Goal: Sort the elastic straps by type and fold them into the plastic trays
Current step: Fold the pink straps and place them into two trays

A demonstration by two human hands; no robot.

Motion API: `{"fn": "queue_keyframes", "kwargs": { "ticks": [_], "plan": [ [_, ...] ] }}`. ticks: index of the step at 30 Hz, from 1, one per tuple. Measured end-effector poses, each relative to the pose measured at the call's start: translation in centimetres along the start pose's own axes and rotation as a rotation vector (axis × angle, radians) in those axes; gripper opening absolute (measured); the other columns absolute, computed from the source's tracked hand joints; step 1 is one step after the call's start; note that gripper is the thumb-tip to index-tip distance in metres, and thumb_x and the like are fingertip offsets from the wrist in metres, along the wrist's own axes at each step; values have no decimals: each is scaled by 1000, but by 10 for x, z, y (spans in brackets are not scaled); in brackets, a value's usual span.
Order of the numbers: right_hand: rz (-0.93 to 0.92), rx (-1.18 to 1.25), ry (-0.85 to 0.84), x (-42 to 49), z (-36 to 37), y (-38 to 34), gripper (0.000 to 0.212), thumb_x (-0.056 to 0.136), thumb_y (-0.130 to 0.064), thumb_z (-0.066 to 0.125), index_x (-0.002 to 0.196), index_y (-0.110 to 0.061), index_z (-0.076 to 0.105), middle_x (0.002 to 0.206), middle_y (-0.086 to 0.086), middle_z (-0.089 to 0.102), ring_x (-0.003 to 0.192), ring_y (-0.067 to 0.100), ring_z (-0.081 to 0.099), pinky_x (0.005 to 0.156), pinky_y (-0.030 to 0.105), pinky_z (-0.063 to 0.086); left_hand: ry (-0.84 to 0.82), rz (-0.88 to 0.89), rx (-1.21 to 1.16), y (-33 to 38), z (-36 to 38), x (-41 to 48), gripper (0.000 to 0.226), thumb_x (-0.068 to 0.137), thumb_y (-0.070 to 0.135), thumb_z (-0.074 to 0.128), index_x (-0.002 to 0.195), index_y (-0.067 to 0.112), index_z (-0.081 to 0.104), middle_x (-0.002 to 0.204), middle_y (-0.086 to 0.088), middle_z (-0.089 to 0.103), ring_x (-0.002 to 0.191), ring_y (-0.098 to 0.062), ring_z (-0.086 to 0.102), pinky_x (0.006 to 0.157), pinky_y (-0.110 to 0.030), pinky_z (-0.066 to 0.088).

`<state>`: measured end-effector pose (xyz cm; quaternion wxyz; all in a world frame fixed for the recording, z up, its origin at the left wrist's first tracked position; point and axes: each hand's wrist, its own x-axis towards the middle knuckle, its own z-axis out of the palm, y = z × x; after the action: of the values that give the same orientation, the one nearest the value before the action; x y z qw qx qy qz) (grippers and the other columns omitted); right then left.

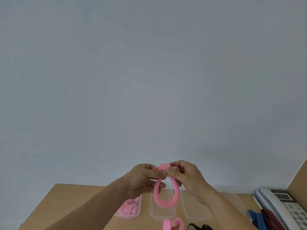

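The desk [66, 205] lay well below my fingers. On it stood three clear trays in a row. The left tray [140, 205], down under my left wrist, held folded pink straps. The middle tray [162, 214] sat straight beneath my fingers, and the right tray [197, 212] was under my right wrist.

Both hands were raised off the desk, close together. My left hand [142, 178] and right hand [187, 176] each pinched the doubled-over top of the pink strap [159, 196] between thumb and forefinger.

The danger, as I judged it, was the elastic itself. If either pinch slackened, the fold could spring open. The strap might also drop into the middle tray below rather than the pink one off to the left.

The rest of the strap hung as an open loop just under my fingertips [172, 173], touching the lower fingers of my left hand.
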<state>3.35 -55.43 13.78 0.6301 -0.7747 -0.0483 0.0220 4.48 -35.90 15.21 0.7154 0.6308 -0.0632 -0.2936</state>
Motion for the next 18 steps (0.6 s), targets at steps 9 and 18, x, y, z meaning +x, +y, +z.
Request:
{"fn": "queue_keyframes", "kwargs": {
  "ticks": [9,18],
  "plan": [
    [-109,-128,-38,-2,2,1,22,84,-12,75,101,-23,68,93,-3,68,78,9,61,70,29,55,-83,-1,-5,5,-4,1,20,86,-2,60,94,5,77,102,-11,71,80,-21,63,85,-31,52],
    [-82,-71,-44,-6,6,0,34,69,-23,81,99,-28,66,97,-2,67,86,11,64,73,24,53,59,120,60,6,-10,2,38,79,2,76,112,-11,61,101,-23,70,86,-32,69,83,-37,56]
  ]
}}
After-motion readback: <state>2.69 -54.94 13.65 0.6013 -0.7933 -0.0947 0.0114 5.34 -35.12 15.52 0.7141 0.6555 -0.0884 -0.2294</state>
